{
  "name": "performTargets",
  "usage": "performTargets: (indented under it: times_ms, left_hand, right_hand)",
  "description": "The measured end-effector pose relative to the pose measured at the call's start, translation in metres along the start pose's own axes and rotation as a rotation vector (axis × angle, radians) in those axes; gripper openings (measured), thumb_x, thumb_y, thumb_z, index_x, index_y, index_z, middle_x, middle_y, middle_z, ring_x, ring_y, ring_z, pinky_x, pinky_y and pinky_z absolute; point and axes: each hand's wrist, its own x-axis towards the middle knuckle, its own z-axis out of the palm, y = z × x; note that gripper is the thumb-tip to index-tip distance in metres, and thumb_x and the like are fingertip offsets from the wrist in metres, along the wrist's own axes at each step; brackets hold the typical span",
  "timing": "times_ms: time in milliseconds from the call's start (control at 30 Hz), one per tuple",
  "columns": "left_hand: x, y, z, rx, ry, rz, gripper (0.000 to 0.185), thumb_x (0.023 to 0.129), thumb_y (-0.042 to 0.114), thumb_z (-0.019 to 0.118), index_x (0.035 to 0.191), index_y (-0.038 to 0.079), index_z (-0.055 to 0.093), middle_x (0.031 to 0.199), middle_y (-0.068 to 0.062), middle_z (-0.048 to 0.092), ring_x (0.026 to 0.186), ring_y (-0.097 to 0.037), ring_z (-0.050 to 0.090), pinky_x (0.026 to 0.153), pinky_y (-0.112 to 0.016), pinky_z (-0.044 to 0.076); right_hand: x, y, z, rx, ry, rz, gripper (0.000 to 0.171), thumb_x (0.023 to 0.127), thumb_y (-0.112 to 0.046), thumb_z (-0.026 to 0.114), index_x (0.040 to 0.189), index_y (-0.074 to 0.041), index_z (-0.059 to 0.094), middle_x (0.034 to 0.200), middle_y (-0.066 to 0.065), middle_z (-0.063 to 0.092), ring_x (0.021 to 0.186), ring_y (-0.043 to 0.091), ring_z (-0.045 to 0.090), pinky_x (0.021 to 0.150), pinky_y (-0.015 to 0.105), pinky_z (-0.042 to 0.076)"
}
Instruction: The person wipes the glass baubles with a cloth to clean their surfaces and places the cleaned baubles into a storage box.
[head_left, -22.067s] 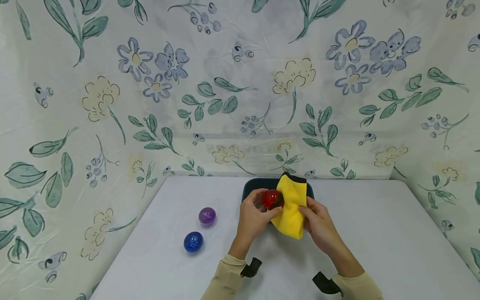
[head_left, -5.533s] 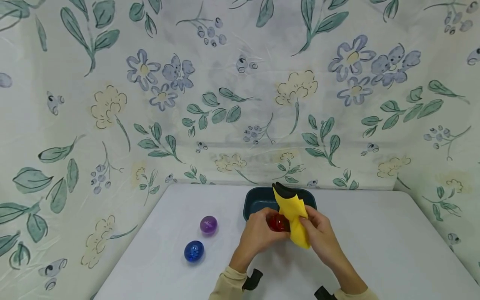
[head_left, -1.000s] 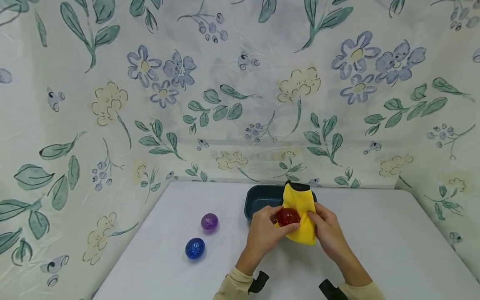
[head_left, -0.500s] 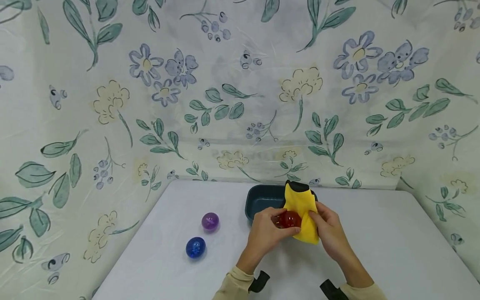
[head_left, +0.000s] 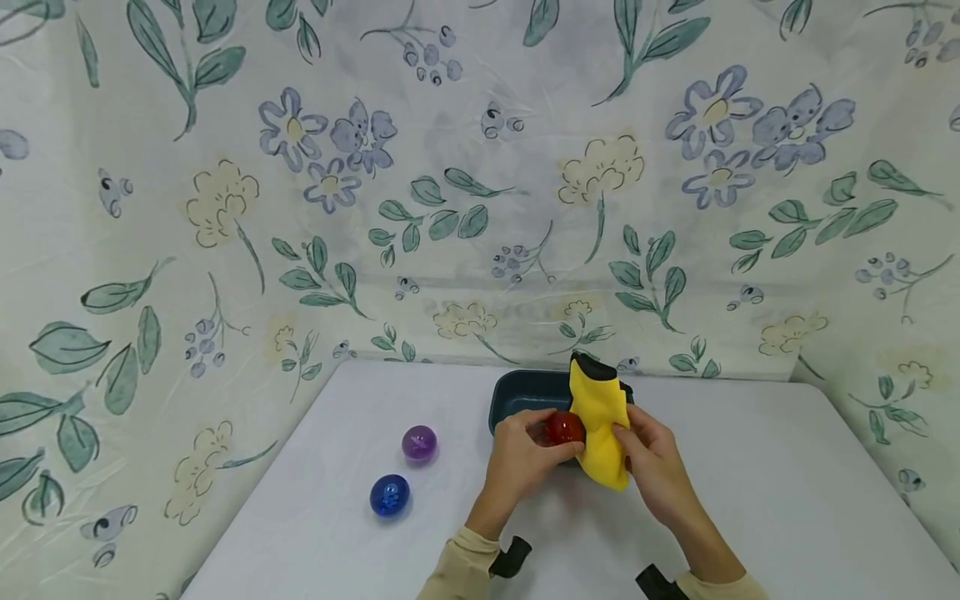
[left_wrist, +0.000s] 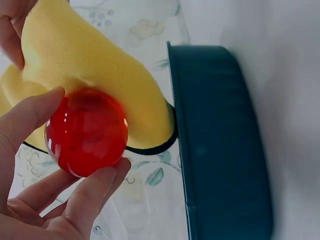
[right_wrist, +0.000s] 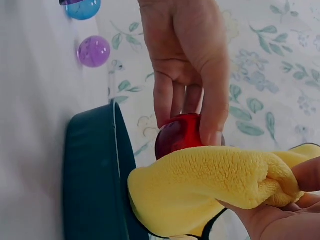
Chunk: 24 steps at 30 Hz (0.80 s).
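Observation:
A clear red ball (head_left: 564, 428) is pinched between the thumb and fingers of my left hand (head_left: 519, 454), in front of the dark teal basin. My right hand (head_left: 656, 458) grips a yellow cloth with black edging (head_left: 600, 417), bunched between thumb and fingers. The cloth lies against the right side of the ball (left_wrist: 90, 132), as the left wrist view shows. From the right wrist side, the fluffy cloth (right_wrist: 210, 175) covers the lower part of the ball (right_wrist: 182, 132).
The teal basin (head_left: 517, 392) stands at the back of the white table (head_left: 315, 533). A purple ball (head_left: 419, 444) and a blue ball (head_left: 390, 496) lie to the left. A flowered sheet (head_left: 480, 208) hangs behind and at the sides.
Over the last half second the red ball and left hand have shifted slightly left, and the cloth has slid off the ball's front to its side. Both hands keep their hold.

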Motion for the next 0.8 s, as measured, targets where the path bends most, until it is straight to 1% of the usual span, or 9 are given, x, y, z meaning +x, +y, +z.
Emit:
performTargets:
  times_ms: [167,300,400,467,633,800]
  left_hand:
    - [0.002,-0.003,-0.002,-0.038,0.044,0.008,0.061,0.081,0.029,0.090,0.130,0.000,0.069,0.127,-0.016,0.070,0.109,-0.031,0.072,0.089,-0.039,0.064]
    - [0.003,-0.003,-0.002,-0.063,0.061,0.004,0.060,0.081,0.027,0.089,0.129,-0.001,0.069,0.126,-0.017,0.070,0.113,-0.034,0.072,0.092,-0.043,0.063]
    - [0.003,-0.002,-0.002,-0.091,0.079,0.002,0.058,0.081,0.025,0.089,0.129,0.000,0.069,0.126,-0.016,0.069,0.117,-0.036,0.071,0.095,-0.044,0.062]
    - [0.003,0.000,-0.002,-0.113,0.095,0.005,0.057,0.081,0.024,0.089,0.129,0.000,0.069,0.127,-0.017,0.069,0.119,-0.037,0.070,0.096,-0.044,0.061]
    - [0.002,0.005,-0.003,-0.179,0.132,0.041,0.056,0.082,0.019,0.088,0.130,-0.001,0.068,0.129,-0.019,0.067,0.124,-0.040,0.068,0.095,-0.044,0.060]
    - [-0.001,0.007,0.000,-0.215,0.151,0.056,0.055,0.082,0.019,0.088,0.130,0.000,0.067,0.131,-0.018,0.066,0.125,-0.040,0.067,0.095,-0.044,0.060]
  right_hand:
    - [-0.003,-0.001,0.004,0.010,-0.015,-0.011,0.043,0.110,-0.014,0.043,0.151,0.000,0.045,0.139,0.023,0.058,0.107,0.023,0.063,0.089,0.023,0.059]
    - [-0.003,0.001,0.006,0.014,-0.023,-0.017,0.043,0.110,-0.014,0.044,0.150,0.002,0.044,0.139,0.023,0.058,0.106,0.023,0.064,0.088,0.024,0.060]
    - [-0.001,0.003,0.007,0.022,-0.022,-0.004,0.043,0.110,-0.013,0.044,0.150,0.002,0.044,0.138,0.024,0.058,0.105,0.023,0.065,0.088,0.025,0.061]
    - [0.000,0.005,0.008,0.038,-0.022,0.008,0.043,0.109,-0.013,0.044,0.150,0.002,0.044,0.138,0.024,0.058,0.105,0.023,0.065,0.087,0.026,0.062]
    - [0.003,0.010,0.012,0.100,-0.038,0.026,0.043,0.109,-0.012,0.043,0.149,0.003,0.044,0.136,0.025,0.057,0.103,0.020,0.066,0.088,0.027,0.062]
    - [0.005,0.014,0.013,0.176,-0.063,0.041,0.045,0.110,-0.013,0.040,0.151,0.004,0.040,0.138,0.026,0.055,0.105,0.017,0.068,0.091,0.028,0.062]
